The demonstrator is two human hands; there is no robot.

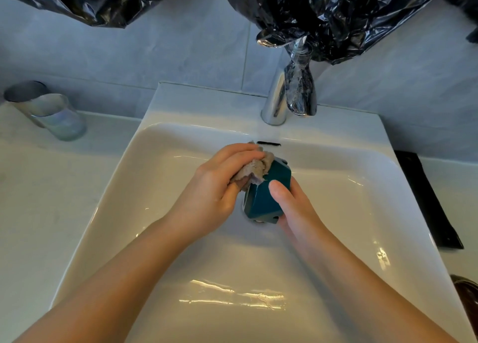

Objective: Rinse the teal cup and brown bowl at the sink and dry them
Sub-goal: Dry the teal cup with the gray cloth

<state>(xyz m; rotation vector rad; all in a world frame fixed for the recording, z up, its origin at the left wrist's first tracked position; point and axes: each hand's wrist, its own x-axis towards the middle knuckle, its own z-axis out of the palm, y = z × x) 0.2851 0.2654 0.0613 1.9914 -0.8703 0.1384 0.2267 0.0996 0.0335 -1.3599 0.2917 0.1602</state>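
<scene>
The teal cup is held on its side above the middle of the white sink. My right hand grips it from the right, thumb across its wall. My left hand is closed on a crumpled beige cloth and presses it against the cup's upper left side near the rim. The brown bowl shows only as a dark brown edge at the far right, on the counter beside the sink.
A chrome tap stands at the back of the sink, with no water visibly running. Black plastic sheeting hangs over the wall above it. A glass tumbler stands on the left counter. A black flat object lies on the right.
</scene>
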